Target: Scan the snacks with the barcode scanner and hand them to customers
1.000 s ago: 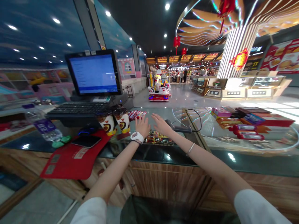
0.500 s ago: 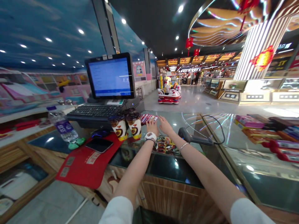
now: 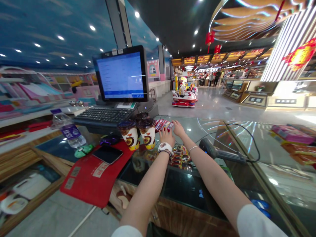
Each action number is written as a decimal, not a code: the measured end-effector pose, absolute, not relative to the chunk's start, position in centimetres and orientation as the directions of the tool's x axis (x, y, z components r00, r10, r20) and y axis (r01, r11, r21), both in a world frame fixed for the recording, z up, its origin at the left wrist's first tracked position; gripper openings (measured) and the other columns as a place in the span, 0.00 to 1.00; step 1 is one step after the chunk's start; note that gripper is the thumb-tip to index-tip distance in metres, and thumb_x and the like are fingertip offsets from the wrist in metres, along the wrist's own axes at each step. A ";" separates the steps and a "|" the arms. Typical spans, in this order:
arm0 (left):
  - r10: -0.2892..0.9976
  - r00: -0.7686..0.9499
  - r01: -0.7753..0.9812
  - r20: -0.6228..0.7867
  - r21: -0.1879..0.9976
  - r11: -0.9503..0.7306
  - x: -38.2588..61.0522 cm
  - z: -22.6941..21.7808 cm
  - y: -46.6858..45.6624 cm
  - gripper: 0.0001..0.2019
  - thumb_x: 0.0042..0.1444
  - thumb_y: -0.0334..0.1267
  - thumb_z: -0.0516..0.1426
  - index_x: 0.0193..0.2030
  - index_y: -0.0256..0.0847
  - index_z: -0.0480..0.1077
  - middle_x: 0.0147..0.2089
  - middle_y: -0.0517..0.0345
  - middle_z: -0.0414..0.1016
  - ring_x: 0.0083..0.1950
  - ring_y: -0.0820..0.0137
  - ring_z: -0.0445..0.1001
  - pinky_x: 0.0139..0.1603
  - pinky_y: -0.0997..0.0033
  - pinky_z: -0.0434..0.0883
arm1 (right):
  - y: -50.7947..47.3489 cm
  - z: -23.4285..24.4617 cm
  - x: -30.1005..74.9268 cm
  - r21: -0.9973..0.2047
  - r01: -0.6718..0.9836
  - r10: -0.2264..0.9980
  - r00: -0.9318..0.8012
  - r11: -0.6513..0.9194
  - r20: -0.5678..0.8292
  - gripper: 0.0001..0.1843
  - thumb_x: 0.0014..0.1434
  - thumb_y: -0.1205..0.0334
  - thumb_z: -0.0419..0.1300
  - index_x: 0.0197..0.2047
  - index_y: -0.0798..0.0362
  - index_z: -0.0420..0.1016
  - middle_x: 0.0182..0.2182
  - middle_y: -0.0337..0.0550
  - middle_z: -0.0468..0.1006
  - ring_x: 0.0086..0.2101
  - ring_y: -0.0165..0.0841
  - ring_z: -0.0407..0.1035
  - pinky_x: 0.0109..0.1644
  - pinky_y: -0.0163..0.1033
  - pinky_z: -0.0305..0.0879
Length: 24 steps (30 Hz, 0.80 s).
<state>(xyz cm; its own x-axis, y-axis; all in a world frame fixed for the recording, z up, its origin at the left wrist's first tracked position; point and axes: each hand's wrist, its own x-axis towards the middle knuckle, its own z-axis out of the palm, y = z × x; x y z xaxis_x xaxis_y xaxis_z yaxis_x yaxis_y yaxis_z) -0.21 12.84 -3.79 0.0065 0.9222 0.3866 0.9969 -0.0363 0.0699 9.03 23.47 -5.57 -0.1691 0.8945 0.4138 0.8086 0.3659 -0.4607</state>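
A row of small red-wrapped snack packets (image 3: 160, 124) lies on the glass counter. My left hand (image 3: 167, 136), with a white watch on its wrist, rests at the near side of the row, fingers spread and touching the packets. Beside the right end of the row is my right hand (image 3: 179, 128), its fingers stretched out with nothing seen in them. Several lidded cups stand just left of the packets, including a white cup (image 3: 148, 135) with a brown and yellow print. To the right of my right forearm lies a black handheld scanner (image 3: 209, 149) with a cable.
A monitor (image 3: 120, 77) and keyboard (image 3: 102, 114) stand behind the cups. On a red mat (image 3: 86, 179) lies a phone (image 3: 108, 154), near a mouse (image 3: 110, 140) and a water bottle (image 3: 71, 131). Wrapped snacks (image 3: 181, 158) show under the glass; boxes (image 3: 293, 134) sit at right.
The view has shifted slightly left, so things sit further right in it. Both hands stay by the packets; the packets look much the same.
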 end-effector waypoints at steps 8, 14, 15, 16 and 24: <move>0.924 0.006 0.995 0.381 0.085 -0.042 -0.1 -3.8 12.8 0.26 0.61 0.37 0.51 0.66 0.35 0.64 0.71 0.41 0.61 0.72 0.52 0.56 0.74 0.44 0.47 | 24.3 -5.0 8.9 -0.456 0.807 0.906 -0.215 0.375 0.364 0.33 0.57 0.73 0.53 0.66 0.52 0.63 0.62 0.51 0.70 0.61 0.37 0.64 0.63 0.43 0.61; 0.919 0.005 0.995 0.394 0.090 -0.044 0.0 -3.1 12.3 0.23 0.61 0.36 0.52 0.63 0.36 0.65 0.68 0.42 0.65 0.70 0.53 0.59 0.74 0.45 0.47 | 22.6 -4.3 10.0 -0.417 0.852 0.926 -0.181 0.315 0.330 0.28 0.59 0.75 0.51 0.62 0.55 0.67 0.58 0.54 0.71 0.55 0.36 0.69 0.57 0.36 0.64; 0.920 0.007 0.994 0.393 0.094 -0.047 0.0 -2.9 12.1 0.24 0.61 0.36 0.52 0.63 0.36 0.65 0.67 0.43 0.66 0.69 0.53 0.59 0.74 0.45 0.46 | 22.2 -4.2 10.3 -0.405 0.863 0.929 -0.171 0.302 0.328 0.27 0.60 0.75 0.51 0.62 0.56 0.67 0.57 0.55 0.71 0.54 0.37 0.70 0.57 0.37 0.64; 0.920 0.009 0.994 0.391 0.097 -0.051 0.0 -2.7 12.0 0.23 0.61 0.36 0.52 0.63 0.36 0.65 0.66 0.43 0.67 0.69 0.54 0.60 0.74 0.46 0.46 | 21.7 -4.1 10.5 -0.391 0.874 0.931 -0.160 0.288 0.328 0.26 0.60 0.74 0.51 0.61 0.56 0.68 0.56 0.56 0.72 0.53 0.38 0.70 0.57 0.38 0.64; 0.903 0.062 0.995 0.425 0.040 -0.087 -0.3 -1.8 11.1 0.17 0.61 0.29 0.50 0.54 0.36 0.71 0.57 0.43 0.74 0.61 0.57 0.68 0.72 0.50 0.51 | 17.0 -3.0 11.6 -0.256 0.939 0.924 -0.130 0.232 0.360 0.18 0.66 0.71 0.50 0.56 0.55 0.71 0.50 0.59 0.74 0.50 0.42 0.71 0.54 0.43 0.64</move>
<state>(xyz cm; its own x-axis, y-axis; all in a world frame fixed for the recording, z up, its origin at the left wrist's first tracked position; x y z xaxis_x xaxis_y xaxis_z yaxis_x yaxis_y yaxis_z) -0.32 11.11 -1.83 0.0623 0.9030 0.4251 0.9954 -0.0873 0.0397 11.62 16.99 -3.05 -0.1301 0.9238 0.3601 0.9386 0.2319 -0.2556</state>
